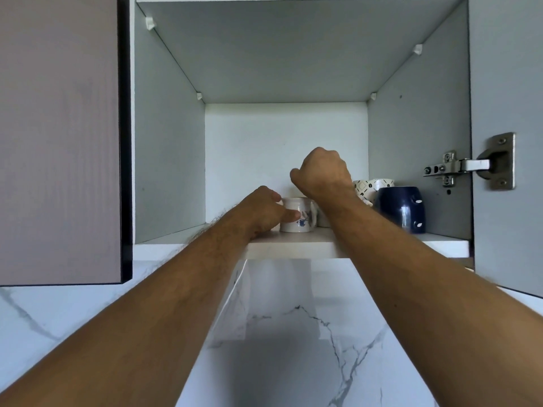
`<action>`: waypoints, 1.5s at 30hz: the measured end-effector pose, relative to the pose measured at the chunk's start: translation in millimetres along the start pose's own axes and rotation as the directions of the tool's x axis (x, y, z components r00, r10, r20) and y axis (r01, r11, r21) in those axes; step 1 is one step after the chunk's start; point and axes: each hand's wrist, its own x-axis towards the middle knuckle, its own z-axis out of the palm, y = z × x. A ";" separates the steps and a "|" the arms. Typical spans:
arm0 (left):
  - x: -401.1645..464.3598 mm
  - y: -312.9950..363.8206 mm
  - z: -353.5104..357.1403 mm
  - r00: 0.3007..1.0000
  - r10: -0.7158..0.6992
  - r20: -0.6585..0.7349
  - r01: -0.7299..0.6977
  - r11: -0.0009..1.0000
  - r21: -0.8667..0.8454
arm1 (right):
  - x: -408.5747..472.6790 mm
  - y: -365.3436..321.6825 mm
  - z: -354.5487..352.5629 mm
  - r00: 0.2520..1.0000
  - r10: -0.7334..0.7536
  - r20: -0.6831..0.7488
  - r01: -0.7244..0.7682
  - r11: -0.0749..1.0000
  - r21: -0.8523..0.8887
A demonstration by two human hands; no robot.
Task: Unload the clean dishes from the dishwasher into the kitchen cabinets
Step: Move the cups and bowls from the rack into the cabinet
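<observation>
Both my arms reach up into an open wall cabinet. My left hand (266, 211) grips a white mug with a blue print (299, 217) that stands on the cabinet shelf (293, 245). My right hand (323, 171) is raised behind that mug with its fingers curled away from me; what they hold, if anything, is hidden. Part of another white cup (323, 220) shows behind my right wrist.
A dark blue mug (402, 210) stands at the shelf's right, with two patterned white cups (371, 188) behind it. The cabinet door (508, 142) hangs open on the right by a metal hinge (470, 165). A closed brown cabinet door (58, 136) is on the left. Marble wall below.
</observation>
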 end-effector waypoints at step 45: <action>-115.6 22.8 1.8 0.549 0.668 -0.502 -0.307 0.720 0.622 | -125.0 -4.4 -151.3 0.992 -0.129 -0.002 0.116 0.898 -0.424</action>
